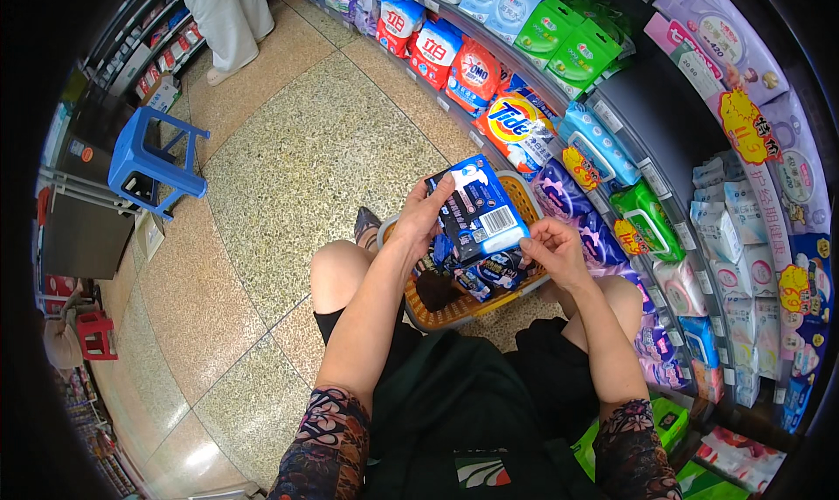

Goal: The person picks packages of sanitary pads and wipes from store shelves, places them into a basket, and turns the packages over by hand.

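A blue and black packet (477,209) with a printed barcode is tilted above a shopping basket. My left hand (423,211) grips its left side, thumb on top. At the packet's lower right corner, my right hand (560,247) has thumb and curled fingers pinched on the edge. The basket (429,320), orange-yellow with a grey rim, stands on the floor between my knees. Inside lie several dark blue packets (501,267) and a dark brown object (436,290) whose kind is unclear. The held packet hides part of the basket's contents.
Shelves on the right hold laundry powder bags (514,126), wet wipe packs (649,221) and purple packets (564,188). A blue plastic stool (157,162) and a red stool (96,336) stand left. A person in white trousers (226,25) stands at the far end of the tiled aisle.
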Tool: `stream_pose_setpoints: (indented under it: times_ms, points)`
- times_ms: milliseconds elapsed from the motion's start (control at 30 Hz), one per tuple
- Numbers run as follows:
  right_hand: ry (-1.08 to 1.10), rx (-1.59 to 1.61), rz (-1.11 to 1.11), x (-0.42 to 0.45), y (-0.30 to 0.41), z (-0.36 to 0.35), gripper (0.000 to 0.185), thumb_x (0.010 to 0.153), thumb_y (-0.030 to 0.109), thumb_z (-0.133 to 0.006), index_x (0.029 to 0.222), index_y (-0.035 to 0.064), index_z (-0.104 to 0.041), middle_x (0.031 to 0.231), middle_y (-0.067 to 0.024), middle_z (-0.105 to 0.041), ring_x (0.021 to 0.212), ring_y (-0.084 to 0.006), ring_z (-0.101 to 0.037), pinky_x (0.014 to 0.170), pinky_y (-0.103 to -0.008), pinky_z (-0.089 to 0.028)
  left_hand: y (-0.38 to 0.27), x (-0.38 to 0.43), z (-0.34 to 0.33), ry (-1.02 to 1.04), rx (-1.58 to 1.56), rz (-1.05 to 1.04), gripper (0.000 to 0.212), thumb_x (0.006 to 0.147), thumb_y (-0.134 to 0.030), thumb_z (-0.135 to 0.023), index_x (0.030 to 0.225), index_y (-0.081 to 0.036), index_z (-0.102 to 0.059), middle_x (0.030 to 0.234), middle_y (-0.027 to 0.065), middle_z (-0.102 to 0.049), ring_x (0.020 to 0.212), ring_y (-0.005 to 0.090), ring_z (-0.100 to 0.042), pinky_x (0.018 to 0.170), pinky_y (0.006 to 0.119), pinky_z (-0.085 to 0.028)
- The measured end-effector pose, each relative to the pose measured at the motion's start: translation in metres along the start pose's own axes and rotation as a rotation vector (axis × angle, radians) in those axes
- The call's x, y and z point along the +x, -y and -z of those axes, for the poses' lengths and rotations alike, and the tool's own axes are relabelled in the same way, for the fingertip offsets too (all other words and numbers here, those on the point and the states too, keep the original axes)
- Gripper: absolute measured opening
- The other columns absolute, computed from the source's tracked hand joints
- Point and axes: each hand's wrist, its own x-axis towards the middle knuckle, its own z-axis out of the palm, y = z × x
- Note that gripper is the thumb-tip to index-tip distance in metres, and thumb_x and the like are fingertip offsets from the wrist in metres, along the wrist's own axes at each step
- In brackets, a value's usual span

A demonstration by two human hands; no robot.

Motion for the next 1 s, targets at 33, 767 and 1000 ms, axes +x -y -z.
stream_pose_setpoints:
  times_ms: [33,767,1000]
  points:
    - [-0.001,0.000,0.000,-0.0002,-0.0002,0.0001,0.013,0.081,0.009,-0.068,0.081,0.0027,-0.056,0.066,0.0002,-0.059,0.056,-0.0035,-0.054,0.050,-0.0158,-0.041,-0.0003,-0.0006,-0.0005,0.004,-0.007,0.001,0.032,0.085,-0.033,-0.062,0.105,-0.010,-0.051,0.085,0.0028,-0.062,0.067,0.0118,-0.062,0.052,0.030,-0.054]
    - [0.038,-0.067,-0.061,-0.0020,0.0068,-0.0008,0.013,0.081,0.009,-0.066,0.076,0.0055,-0.055,0.066,0.0013,-0.059,0.058,-0.0008,-0.052,0.052,-0.0143,-0.037,0.0001,-0.0008,0.0001,0.010,0.050,0.009,0.034,0.086,-0.037,-0.060,0.105,-0.010,-0.051,0.088,0.0024,-0.062,0.072,0.0119,-0.061,0.059,0.032,-0.052]
    - [0.078,-0.108,-0.076,-0.0012,0.0041,0.0023,0.014,0.080,0.008,-0.067,0.076,0.0057,-0.053,0.069,0.0001,-0.060,0.059,-0.0038,-0.056,0.052,-0.0164,-0.041,0.0042,0.0035,0.0033,0.015,0.011,-0.016,0.037,0.086,-0.039,-0.060,0.109,-0.011,-0.051,0.086,0.0018,-0.061,0.071,0.0109,-0.060,0.057,0.029,-0.051]
